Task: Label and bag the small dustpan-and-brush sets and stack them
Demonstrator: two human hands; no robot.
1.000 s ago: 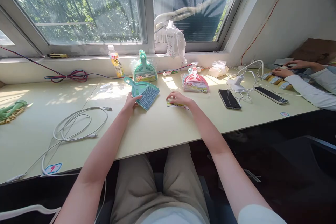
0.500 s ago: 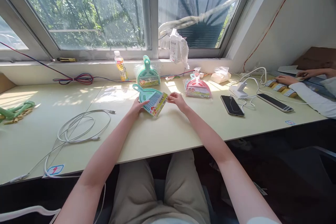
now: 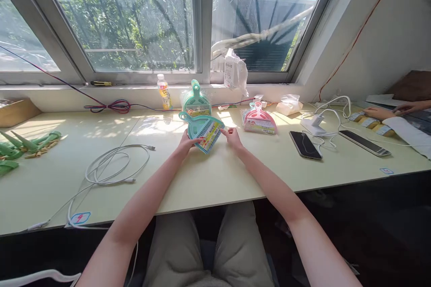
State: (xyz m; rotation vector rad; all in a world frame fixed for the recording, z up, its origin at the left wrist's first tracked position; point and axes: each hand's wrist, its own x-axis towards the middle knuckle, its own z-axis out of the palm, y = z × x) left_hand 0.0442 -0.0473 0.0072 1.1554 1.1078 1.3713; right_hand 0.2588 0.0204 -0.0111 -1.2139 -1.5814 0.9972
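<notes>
A mint-green dustpan (image 3: 198, 122) tilts above the table in front of me, its looped handle towards the upper left. Against it lies a small brush (image 3: 195, 142) with pale bristles, partly covered by a printed label card (image 3: 211, 137). My left hand (image 3: 184, 144) is closed around the left side of the set, thumb across the front. At the card's upper right corner, my right hand (image 3: 233, 138) pinches the edge. Just behind stands another green dustpan set (image 3: 196, 104) in clear wrap. A pink dustpan set (image 3: 259, 121), also wrapped, is to the right.
A drink bottle (image 3: 164, 93) stands by the window. Coiled white cable (image 3: 111, 166) lies left, near green plastic pieces (image 3: 30, 145). Two phones, one nearer (image 3: 305, 145), and a white charger (image 3: 313, 124) are right. Another person's hands (image 3: 377, 113) work at far right.
The dustpan has turned in my hands, and more of its wide edge shows above the card. My head view has shifted left and slightly up.
</notes>
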